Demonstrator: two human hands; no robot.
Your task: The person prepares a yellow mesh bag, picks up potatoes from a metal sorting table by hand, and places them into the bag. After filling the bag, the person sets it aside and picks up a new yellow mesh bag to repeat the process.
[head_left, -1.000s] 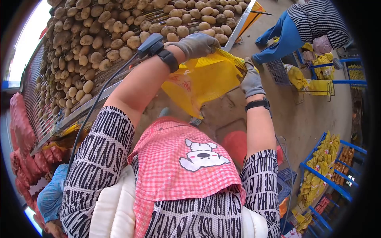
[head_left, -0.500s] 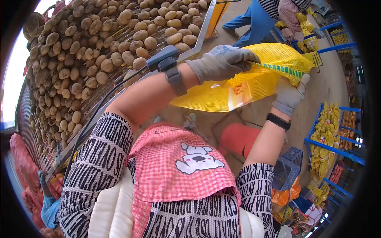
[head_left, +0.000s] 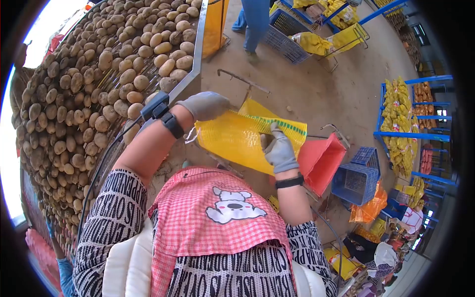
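Observation:
A yellow mesh bag [head_left: 230, 136] with a green-striped rim stretches between my two gloved hands in front of the checked apron. My left hand [head_left: 205, 105] grips the bag's upper left edge, its fingertips partly hidden. Closed around the bag near the striped rim, my right hand [head_left: 280, 151] has its fingers bent over the mesh. Just beyond the bag stands a metal frame with a bar [head_left: 242, 81]. Beside my right hand an open red bag [head_left: 324, 161] hangs on another stand.
Potatoes [head_left: 89, 99] cover a sloping rack at left, bounded by a metal rail [head_left: 199, 47]. Blue crates [head_left: 354, 183] stand at right, with filled yellow bags [head_left: 398, 119] on blue racks beyond. A person in blue trousers [head_left: 255, 22] stands ahead.
Both hands have moved left and the right hand down, bringing the yellow bag closer to the metal stand. The view has shifted, showing more of the red bag and crates.

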